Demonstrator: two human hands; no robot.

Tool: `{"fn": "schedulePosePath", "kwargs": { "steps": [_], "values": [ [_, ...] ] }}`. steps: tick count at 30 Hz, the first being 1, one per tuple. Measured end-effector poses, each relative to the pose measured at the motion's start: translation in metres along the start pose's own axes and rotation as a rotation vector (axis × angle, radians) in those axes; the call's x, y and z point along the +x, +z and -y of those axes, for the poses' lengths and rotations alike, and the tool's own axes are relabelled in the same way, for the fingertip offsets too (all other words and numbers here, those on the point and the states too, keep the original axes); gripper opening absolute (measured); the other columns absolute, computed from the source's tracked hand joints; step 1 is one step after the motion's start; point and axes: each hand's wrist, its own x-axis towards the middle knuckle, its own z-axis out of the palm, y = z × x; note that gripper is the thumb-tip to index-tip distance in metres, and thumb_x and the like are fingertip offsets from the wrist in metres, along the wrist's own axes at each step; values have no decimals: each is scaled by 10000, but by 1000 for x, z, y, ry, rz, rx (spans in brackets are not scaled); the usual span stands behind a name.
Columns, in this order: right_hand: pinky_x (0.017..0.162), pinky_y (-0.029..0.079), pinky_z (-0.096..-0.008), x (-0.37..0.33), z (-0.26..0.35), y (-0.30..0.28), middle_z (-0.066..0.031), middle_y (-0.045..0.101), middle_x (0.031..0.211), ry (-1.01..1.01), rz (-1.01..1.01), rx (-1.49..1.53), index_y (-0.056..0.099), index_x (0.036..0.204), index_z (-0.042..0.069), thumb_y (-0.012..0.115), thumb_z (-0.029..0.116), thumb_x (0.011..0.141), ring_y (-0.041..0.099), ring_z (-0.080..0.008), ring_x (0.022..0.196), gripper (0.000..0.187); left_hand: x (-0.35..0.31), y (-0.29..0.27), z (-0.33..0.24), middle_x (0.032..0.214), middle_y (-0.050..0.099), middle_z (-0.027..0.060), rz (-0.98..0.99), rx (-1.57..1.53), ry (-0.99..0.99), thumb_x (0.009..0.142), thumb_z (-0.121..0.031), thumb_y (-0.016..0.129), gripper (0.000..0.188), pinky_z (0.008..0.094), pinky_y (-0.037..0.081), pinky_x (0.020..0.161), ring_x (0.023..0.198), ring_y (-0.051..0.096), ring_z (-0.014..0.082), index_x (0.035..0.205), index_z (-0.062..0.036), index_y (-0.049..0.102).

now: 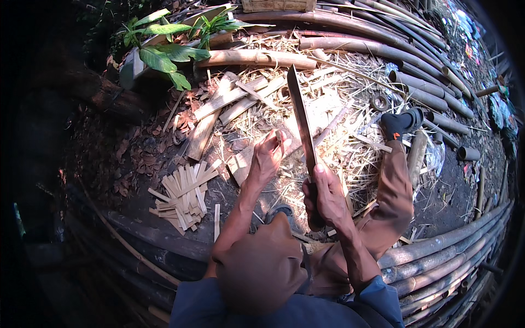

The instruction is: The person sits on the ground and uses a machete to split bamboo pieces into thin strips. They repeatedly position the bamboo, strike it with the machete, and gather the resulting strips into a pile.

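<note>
On the left of the ground (458, 183), a loose heap of pale strips (186, 194) lies near the dark poles (158, 235) along the edge closest to the person. Farther out from the heap, toward the ground's far edge, a few flat planks (235, 98) lie at a slant among the shavings (350, 131).

Next comes the left hand (268, 153), its fingers curled in and its thumb and fingertips pinching a small pale piece (280, 136). The piece pokes up out of the grip; it is seen so nearly end-on that its long axis cannot be told for sure.

Just right of it stands the blade of a long knife (303, 115), apart from the piece in this view, though the depth between them is hard to judge. The knife's long axis runs away from the person, tip far and leaning a little left, handle near.

The right hand (328, 188) is wrapped firmly about the dark handle, thumb up by the blade's root. From this hand the piece lies to the left and farther out, across the blade; the left hand is the nearer, already holding it. Farther right, a dark boot (402, 123) rests near the pole stack (432, 95) on the ground's right edge.
</note>
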Motion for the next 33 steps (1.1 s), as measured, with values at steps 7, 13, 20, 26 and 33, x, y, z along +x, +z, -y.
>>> {"fn": "schedulePosePath", "kwargs": {
  "steps": [7,13,20,26,33],
  "values": [
    [386,398,-261,3,21,13,-20,465,601,-6,31,42,445,749,52,345,542,1006,448,-107,429,562,-12,2,-4,992,656,240,51,104,456,853,104,551,278,387,564,740,855,683,377,1115,103,461],
    [386,408,-258,-3,31,8,-20,474,668,95,89,44,455,974,48,304,465,1030,469,-90,458,447,-11,14,1,949,652,262,-35,46,535,842,128,561,350,412,577,707,852,692,378,1140,107,378],
    [387,411,-247,-5,31,8,-18,475,672,92,78,46,473,1053,57,306,465,1029,470,-88,460,442,-12,15,0,941,666,250,6,-80,374,889,59,551,256,363,558,726,853,699,332,1124,110,465],
    [392,406,-246,-5,29,8,-19,480,676,110,80,126,479,1054,59,315,472,1028,470,-85,464,445,-13,10,-18,947,690,213,90,-153,168,924,-12,526,214,337,535,750,859,702,294,1102,106,546],
    [428,376,-247,-6,25,19,12,439,595,-17,52,-21,510,1244,54,315,432,1039,434,-73,461,473,-17,16,15,967,686,221,7,-207,292,918,4,509,227,370,529,789,884,693,331,1119,105,543]
  ]
}}
